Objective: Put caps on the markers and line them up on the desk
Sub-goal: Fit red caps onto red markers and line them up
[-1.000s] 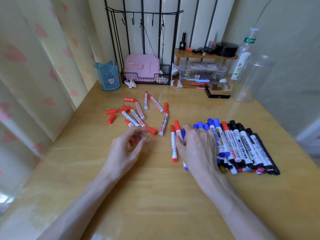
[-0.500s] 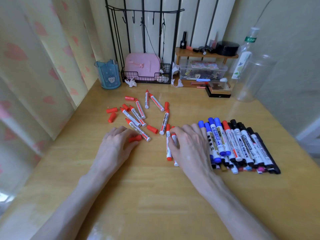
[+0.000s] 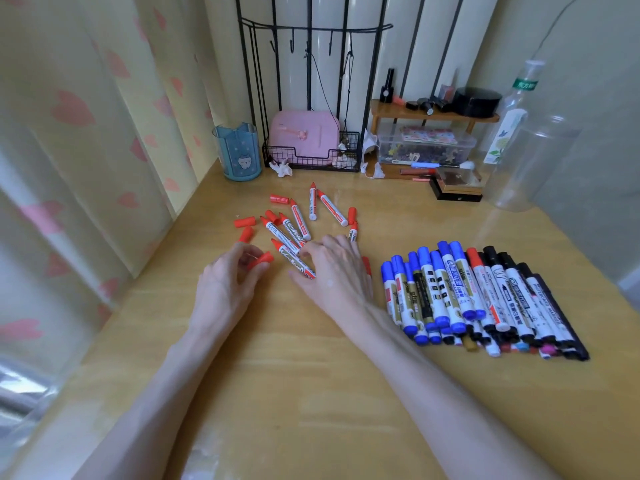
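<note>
My left hand (image 3: 227,285) pinches a red cap (image 3: 262,260) between thumb and fingertips. My right hand (image 3: 334,271) curls over the uncapped red marker (image 3: 288,253) just beside it, thumb and fingers gripping its rear half. The marker's tip points away and left, near the cap.

Procedure: I lift the marker clear of the loose red markers (image 3: 300,221) touching it, align cap and tip on one axis, and press straight until it seats — no tilt, no finger on the tip. Then I lay it against the left end of the capped row (image 3: 485,296) on the desk (image 3: 311,393).
</note>
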`<control>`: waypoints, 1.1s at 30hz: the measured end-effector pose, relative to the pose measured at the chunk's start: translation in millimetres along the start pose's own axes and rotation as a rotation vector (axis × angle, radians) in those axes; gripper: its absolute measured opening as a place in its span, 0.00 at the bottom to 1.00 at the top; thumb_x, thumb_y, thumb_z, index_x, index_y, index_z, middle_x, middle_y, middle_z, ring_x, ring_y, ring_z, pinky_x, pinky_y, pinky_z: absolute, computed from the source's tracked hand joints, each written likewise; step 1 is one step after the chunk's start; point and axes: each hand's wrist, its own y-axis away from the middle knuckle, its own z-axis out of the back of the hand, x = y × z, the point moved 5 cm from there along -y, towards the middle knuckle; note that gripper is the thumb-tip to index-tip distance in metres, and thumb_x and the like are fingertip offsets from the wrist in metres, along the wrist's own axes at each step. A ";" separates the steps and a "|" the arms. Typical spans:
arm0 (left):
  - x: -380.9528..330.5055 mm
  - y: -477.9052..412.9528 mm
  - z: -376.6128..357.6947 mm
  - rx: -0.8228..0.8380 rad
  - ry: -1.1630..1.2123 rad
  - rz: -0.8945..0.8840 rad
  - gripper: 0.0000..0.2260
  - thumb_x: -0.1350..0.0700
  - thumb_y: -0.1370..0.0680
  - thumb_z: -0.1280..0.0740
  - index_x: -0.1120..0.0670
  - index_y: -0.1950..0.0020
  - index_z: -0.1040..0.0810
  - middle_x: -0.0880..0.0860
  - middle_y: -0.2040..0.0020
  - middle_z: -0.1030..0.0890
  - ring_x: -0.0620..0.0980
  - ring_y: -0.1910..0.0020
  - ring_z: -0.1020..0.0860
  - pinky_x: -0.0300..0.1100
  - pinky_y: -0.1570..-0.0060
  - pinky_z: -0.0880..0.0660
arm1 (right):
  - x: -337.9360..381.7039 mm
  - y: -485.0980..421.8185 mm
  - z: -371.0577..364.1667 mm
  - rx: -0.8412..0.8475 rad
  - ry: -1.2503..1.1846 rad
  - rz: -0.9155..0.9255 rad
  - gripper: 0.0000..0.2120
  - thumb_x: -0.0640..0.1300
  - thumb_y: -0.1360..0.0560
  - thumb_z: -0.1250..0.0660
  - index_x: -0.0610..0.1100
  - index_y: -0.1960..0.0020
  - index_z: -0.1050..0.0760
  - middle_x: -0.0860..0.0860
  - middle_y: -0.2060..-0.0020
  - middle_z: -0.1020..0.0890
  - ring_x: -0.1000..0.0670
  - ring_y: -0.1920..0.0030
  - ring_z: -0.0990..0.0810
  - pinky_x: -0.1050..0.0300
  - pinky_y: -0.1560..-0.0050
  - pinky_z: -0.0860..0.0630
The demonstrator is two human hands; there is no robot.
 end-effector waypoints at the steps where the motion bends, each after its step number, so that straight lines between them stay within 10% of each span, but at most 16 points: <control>1: 2.0 -1.4 0.4 -0.006 0.012 0.017 0.07 0.51 0.21 0.26 0.49 0.45 0.19 0.44 0.55 0.17 0.51 0.53 0.18 0.48 0.55 0.26 | 3.3 -3.3 -1.1 -0.011 0.033 -0.006 0.17 0.60 0.26 0.27 0.48 0.47 0.17 0.49 0.52 0.17 0.44 0.46 0.24 0.49 0.42 0.29; 9: 5.4 -2.7 3.8 -0.013 0.175 0.049 0.05 0.51 0.22 0.24 0.49 0.48 0.14 0.41 0.59 0.17 0.44 0.59 0.21 0.32 0.60 0.29 | 6.3 -0.6 14.3 -0.081 0.038 -0.043 0.09 0.51 0.21 0.30 0.46 0.50 0.18 0.47 0.55 0.15 0.43 0.50 0.22 0.49 0.46 0.29; 16: -26.6 8.2 -6.4 0.167 0.408 -0.041 0.11 0.42 0.24 0.26 0.50 0.52 0.15 0.47 0.65 0.20 0.42 0.67 0.28 0.38 0.63 0.31 | -44.7 42.2 69.3 -0.154 -0.112 0.021 0.01 0.45 0.19 0.32 0.49 0.48 0.23 0.57 0.62 0.19 0.47 0.58 0.20 0.47 0.54 0.30; 24: -43.5 18.1 -10.7 0.246 0.400 -0.102 0.08 0.46 0.25 0.27 0.48 0.50 0.14 0.37 0.59 0.17 0.40 0.64 0.23 0.30 0.61 0.31 | -62.6 60.7 75.2 -0.191 -0.170 0.112 0.09 0.39 0.20 0.32 0.48 0.43 0.19 0.52 0.56 0.21 0.47 0.54 0.25 0.51 0.54 0.26; 33: -48.4 21.9 -14.8 0.280 0.436 -0.144 0.10 0.46 0.24 0.25 0.49 0.47 0.13 0.48 0.56 0.14 0.49 0.61 0.21 0.51 0.58 0.26 | -49.3 65.4 78.3 -0.174 -0.168 0.209 0.14 0.32 0.23 0.30 0.47 0.42 0.18 0.52 0.55 0.21 0.49 0.53 0.27 0.56 0.53 0.28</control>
